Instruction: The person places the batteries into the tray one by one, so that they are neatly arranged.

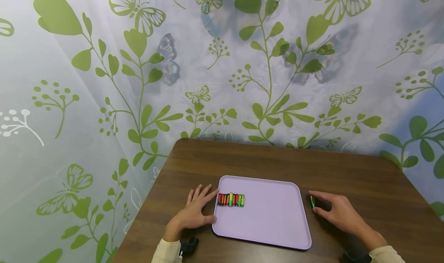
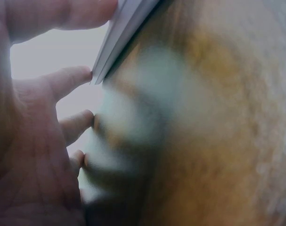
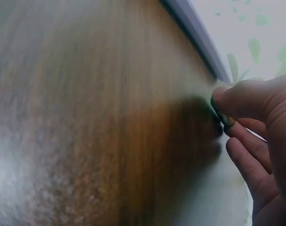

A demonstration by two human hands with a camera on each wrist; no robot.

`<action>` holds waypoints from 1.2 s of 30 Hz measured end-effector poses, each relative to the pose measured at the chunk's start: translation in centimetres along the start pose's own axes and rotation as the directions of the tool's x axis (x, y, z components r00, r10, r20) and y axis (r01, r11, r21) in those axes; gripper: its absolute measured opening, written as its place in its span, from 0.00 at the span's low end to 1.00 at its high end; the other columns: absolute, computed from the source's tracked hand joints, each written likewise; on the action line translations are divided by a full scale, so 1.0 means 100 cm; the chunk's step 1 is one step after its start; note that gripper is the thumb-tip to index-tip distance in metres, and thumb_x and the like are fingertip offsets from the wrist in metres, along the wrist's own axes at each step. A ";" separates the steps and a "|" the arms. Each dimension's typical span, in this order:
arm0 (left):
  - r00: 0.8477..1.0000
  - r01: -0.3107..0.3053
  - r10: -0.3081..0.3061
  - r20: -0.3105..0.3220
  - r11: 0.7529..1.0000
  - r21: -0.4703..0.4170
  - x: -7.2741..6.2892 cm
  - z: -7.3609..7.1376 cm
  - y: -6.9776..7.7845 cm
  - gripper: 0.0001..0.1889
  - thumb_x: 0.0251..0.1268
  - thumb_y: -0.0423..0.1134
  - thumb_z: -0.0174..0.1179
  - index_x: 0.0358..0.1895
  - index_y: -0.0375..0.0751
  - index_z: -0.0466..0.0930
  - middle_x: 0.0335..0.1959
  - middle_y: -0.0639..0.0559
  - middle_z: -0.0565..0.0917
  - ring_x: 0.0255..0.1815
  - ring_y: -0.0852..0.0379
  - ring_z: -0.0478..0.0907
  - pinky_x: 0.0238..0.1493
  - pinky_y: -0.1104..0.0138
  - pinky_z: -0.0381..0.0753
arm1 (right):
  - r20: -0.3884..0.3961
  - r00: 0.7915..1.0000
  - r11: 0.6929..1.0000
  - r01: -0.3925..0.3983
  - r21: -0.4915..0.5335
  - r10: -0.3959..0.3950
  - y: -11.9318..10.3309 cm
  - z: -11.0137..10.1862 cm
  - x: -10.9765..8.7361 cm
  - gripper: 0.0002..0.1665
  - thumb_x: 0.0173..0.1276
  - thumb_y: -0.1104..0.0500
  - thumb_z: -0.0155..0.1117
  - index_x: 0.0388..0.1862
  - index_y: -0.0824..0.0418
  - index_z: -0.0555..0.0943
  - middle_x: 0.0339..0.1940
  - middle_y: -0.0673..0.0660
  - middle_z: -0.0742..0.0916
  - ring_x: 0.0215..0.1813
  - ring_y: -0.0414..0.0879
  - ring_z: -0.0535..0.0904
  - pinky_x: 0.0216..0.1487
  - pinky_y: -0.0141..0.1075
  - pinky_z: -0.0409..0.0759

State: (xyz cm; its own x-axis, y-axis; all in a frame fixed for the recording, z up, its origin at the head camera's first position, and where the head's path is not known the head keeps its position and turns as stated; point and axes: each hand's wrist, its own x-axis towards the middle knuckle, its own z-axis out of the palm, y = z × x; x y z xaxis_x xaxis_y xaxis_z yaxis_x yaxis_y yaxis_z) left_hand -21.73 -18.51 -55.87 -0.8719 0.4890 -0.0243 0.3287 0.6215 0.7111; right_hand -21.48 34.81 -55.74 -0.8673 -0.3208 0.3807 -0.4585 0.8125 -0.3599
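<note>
A lilac tray (image 1: 267, 220) lies on the table, with a row of several red, black and green batteries (image 1: 231, 199) standing side by side near its left edge. My left hand (image 1: 192, 214) is at that edge, fingers spread; its thumb and index fingertip are right at the rim, as the left wrist view also shows. Right of the tray, my right hand (image 1: 340, 213) pinches a green battery (image 1: 313, 202) between thumb and fingers, low over the wood. The right wrist view shows the same battery (image 3: 223, 115) at the fingertips, partly hidden by the thumb.
The brown wooden table (image 1: 277, 159) extends around the tray on every side. Behind and to the left hangs a pale curtain (image 1: 215, 74) printed with green leaves and butterflies. Dark wrist straps (image 1: 189, 246) sit by the cream sleeves (image 1: 167, 251).
</note>
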 end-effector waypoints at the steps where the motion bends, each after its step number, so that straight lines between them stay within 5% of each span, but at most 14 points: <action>1: 1.000 0.003 -0.003 -0.001 1.000 -0.001 0.000 0.000 0.000 0.49 0.61 0.49 0.73 0.87 0.51 0.64 0.91 0.35 0.54 0.91 0.25 0.35 0.83 0.28 0.24 | 0.008 1.000 1.000 -0.006 0.001 0.006 -0.001 -0.001 0.000 0.33 0.55 0.58 0.90 0.61 0.55 0.91 0.54 0.56 0.95 0.53 0.46 0.93 0.49 0.24 0.84; 8: 1.000 -0.001 0.001 0.009 1.000 0.000 0.001 -0.001 -0.001 0.49 0.60 0.50 0.73 0.87 0.51 0.63 0.91 0.35 0.53 0.91 0.24 0.35 0.83 0.27 0.24 | 0.033 0.999 1.000 -0.005 0.012 0.005 -0.018 -0.006 0.009 0.32 0.57 0.58 0.89 0.62 0.56 0.91 0.55 0.54 0.95 0.53 0.49 0.93 0.47 0.38 0.91; 16: 0.999 0.027 -0.028 0.019 0.999 0.017 0.004 -0.003 -0.001 0.51 0.60 0.50 0.73 0.88 0.51 0.63 0.92 0.37 0.52 0.92 0.27 0.34 0.84 0.28 0.24 | -0.008 0.999 0.996 0.047 0.080 -0.047 -0.045 -0.002 0.026 0.33 0.56 0.59 0.90 0.62 0.58 0.91 0.56 0.52 0.95 0.56 0.45 0.92 0.54 0.15 0.77; 23: 1.000 0.020 -0.020 0.022 1.000 0.016 0.005 -0.005 -0.002 0.51 0.60 0.50 0.74 0.88 0.51 0.62 0.91 0.37 0.52 0.92 0.26 0.34 0.83 0.28 0.24 | 0.007 0.999 0.991 0.039 0.125 -0.040 -0.069 0.020 0.041 0.33 0.56 0.61 0.89 0.63 0.57 0.91 0.58 0.50 0.94 0.59 0.45 0.91 0.54 0.32 0.88; 36: 0.997 -0.073 0.072 -0.026 0.995 -0.064 0.004 -0.003 -0.008 0.48 0.62 0.51 0.73 0.87 0.53 0.64 0.90 0.32 0.54 0.90 0.21 0.33 0.80 0.24 0.20 | -0.024 0.992 0.968 0.127 0.218 -0.124 -0.108 0.068 0.066 0.31 0.57 0.62 0.88 0.61 0.60 0.91 0.57 0.51 0.95 0.59 0.49 0.92 0.57 0.45 0.90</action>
State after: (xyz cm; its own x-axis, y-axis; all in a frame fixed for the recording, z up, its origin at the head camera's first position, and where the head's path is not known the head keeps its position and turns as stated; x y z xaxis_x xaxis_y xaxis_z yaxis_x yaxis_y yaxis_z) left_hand -22.41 -19.00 -56.29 -0.8552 0.5163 0.0452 0.3680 0.5435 0.7545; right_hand -23.59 20.63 -55.18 -0.7986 -0.4074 0.4431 -0.5958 0.6396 -0.4857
